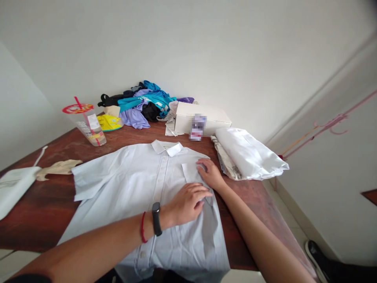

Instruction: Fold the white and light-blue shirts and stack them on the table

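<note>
A white short-sleeved shirt (pixel 126 184) lies front up on the wooden table, its collar toward the wall and its buttons down the middle. On the left its sleeve is spread out; the sleeve on the right does not show spread out. My left hand (pixel 190 202), with a black wristband and a red string, reaches across the shirt, its fingers closed on the cloth below the chest pocket. Near the shoulder on the right, my right hand (pixel 211 173) has its curled fingers on the shirt's edge. The cloth bunches between both hands.
A plastic cup with a red straw (pixel 91 125) stands at back left, beside a yellow packet (pixel 109 122). Behind are piled clothes (pixel 144 104) and a white box (pixel 188 118). White plastic-wrapped cloth (pixel 247 153) lies right. A white object (pixel 17 188) sits at the left edge.
</note>
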`<state>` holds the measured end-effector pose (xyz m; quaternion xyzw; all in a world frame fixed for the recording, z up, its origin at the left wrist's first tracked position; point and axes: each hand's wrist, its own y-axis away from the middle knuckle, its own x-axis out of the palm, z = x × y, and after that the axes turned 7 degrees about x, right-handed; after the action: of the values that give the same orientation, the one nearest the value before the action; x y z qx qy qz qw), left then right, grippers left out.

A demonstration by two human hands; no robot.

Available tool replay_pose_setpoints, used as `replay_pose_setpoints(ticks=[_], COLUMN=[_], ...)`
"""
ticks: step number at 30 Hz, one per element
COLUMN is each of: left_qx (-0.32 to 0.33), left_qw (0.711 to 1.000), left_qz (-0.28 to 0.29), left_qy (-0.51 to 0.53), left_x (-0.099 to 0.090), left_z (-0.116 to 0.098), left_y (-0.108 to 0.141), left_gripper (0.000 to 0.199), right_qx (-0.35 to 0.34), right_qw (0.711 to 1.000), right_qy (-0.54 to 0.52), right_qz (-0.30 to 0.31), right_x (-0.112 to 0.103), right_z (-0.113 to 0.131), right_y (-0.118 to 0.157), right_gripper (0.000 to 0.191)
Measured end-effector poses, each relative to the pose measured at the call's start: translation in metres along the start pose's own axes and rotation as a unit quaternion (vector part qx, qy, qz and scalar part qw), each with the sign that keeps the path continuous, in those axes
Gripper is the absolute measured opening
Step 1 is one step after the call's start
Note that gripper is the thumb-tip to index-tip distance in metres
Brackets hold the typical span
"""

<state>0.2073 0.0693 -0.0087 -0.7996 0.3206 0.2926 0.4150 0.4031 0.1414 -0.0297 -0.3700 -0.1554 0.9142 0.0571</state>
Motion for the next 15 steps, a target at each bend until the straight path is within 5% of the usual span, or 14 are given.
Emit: replay_pose_setpoints(ticks=[4,15], left_qx=[-0.015,-0.051], left_qw=[0.999,0.997], left_qz=[-0.017,0.02], left_qy=[-0.045,-0.049], left_x=[0.0018,-0.0034], left_z=[0.0007,-0.0021], left_y=[0.0026,-0.0002], left_gripper=[0.055,0.043], right_qx=[-0.001,0.015], right_qw=[1.0,0.998], right_qy=[0.006,-0.015], right_qz=[0.016,0.064], right_x=[0.0012,-0.0025], right_z=[-0.003,-0.0038], right_y=[0.001,0.0037], right_gripper=[0.023,0.027])
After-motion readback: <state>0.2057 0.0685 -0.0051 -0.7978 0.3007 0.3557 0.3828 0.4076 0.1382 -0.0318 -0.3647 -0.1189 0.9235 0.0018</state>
